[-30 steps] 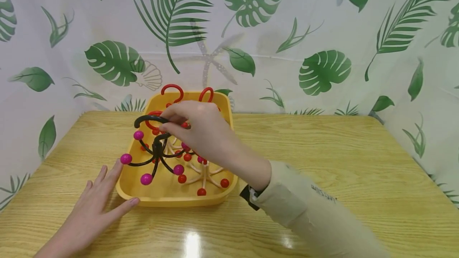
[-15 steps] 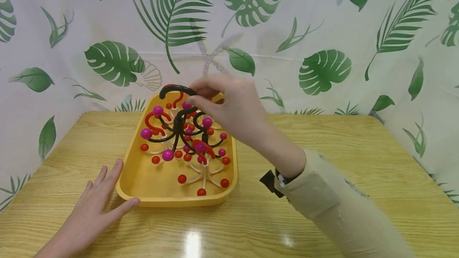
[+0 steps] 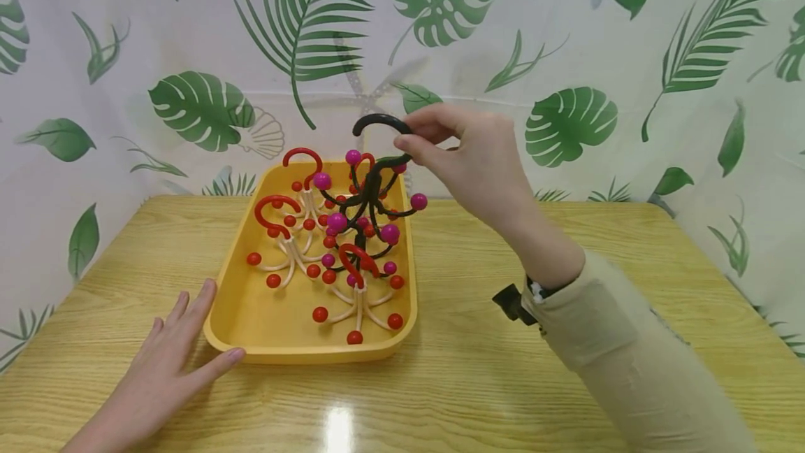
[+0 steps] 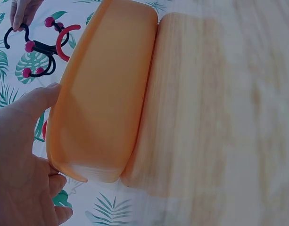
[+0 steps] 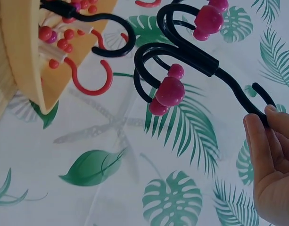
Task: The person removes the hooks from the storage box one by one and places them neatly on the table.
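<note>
My right hand (image 3: 474, 159) pinches the curved top of a black multi-arm hook (image 3: 372, 187) with magenta ball tips. It hangs above the right back part of a yellow tray (image 3: 216, 306). In the right wrist view the thumb and fingers grip the black hook (image 5: 201, 59) at its bent end. My left hand (image 3: 166, 355) lies at the tray's near left corner, thumb and fingers fairly straight against its outside. The left wrist view has that hand (image 4: 21, 150) touching the wall of the tray (image 4: 106, 84).
Inside the tray stand several white hooks with red tops and red balls, such as one red-topped hook (image 3: 289, 240) at left. Another black hook (image 3: 360, 240) is among them, partly hidden. The wooden table (image 3: 566, 264) meets a leaf-patterned cloth (image 3: 484, 47) behind.
My right hand has carried the black hook up and to the right, from the tray's left side to above its back right. My left hand stays in place.
</note>
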{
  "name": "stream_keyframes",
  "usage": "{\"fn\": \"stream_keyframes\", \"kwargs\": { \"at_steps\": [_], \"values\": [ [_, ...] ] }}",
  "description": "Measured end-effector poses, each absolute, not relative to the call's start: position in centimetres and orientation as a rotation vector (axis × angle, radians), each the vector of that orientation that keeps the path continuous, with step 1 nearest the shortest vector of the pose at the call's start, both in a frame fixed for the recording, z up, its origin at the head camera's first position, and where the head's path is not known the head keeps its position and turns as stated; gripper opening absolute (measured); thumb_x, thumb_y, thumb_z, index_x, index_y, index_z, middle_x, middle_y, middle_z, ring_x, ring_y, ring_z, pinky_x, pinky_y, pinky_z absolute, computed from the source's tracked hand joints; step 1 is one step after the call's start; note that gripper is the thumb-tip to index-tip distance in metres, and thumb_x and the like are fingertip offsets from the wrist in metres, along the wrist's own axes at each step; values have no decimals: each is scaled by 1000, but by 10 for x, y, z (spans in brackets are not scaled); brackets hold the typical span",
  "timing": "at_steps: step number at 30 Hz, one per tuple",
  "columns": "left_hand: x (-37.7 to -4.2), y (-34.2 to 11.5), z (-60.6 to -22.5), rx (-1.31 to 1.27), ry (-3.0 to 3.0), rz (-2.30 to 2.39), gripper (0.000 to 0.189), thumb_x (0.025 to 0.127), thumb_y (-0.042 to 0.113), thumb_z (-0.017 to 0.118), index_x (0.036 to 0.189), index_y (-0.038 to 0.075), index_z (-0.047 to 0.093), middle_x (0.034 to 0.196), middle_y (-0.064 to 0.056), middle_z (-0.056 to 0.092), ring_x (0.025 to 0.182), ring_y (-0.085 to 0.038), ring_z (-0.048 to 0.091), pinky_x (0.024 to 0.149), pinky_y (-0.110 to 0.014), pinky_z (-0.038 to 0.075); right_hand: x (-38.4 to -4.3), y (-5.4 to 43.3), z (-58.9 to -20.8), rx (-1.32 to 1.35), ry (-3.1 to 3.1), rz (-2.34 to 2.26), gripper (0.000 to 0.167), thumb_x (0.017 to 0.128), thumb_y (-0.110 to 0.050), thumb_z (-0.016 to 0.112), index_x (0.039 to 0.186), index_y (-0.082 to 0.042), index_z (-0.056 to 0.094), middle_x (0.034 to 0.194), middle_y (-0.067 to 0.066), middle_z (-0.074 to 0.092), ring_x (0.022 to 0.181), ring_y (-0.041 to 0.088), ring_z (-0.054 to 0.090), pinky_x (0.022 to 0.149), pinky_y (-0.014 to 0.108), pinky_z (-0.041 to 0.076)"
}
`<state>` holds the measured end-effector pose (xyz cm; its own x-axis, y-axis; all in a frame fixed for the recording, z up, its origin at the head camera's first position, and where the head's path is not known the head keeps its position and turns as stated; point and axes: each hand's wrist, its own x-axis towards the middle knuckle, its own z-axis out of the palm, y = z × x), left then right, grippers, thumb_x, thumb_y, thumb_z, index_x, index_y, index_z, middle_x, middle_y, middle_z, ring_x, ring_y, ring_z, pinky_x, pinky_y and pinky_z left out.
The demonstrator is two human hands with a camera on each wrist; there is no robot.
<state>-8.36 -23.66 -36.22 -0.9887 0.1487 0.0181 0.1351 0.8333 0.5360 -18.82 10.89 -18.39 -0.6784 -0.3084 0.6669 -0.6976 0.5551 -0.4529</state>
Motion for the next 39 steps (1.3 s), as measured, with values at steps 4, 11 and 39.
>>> {"fn": "stream_keyframes", "kwargs": {
  "at_steps": [4,11,39],
  "values": [
    [-83,-236,-362,229,2984,872,93,91,51,57,154,19,-3,158,-19,8,142,-42,-3,109,-61,-8,-196,119,-185,769,-2272,959,17,86,-16,72,97,-3,73,83,4,73,73,10,68,67,24,49],
    [-83,-236,-362,222,2983,875,94,91,52,57,154,19,-3,158,-19,8,143,-41,-3,110,-61,-7,-217,137,-195,643,-2346,971,16,87,-16,72,96,-2,73,86,8,72,76,17,69,59,13,47],
    [-83,-238,-362,248,2996,891,93,91,50,58,155,18,-1,158,-17,9,143,-40,-2,111,-59,-7,-278,175,-254,297,-2605,924,19,90,-17,68,98,0,70,88,16,70,77,25,67,64,29,50]
  ]
}}
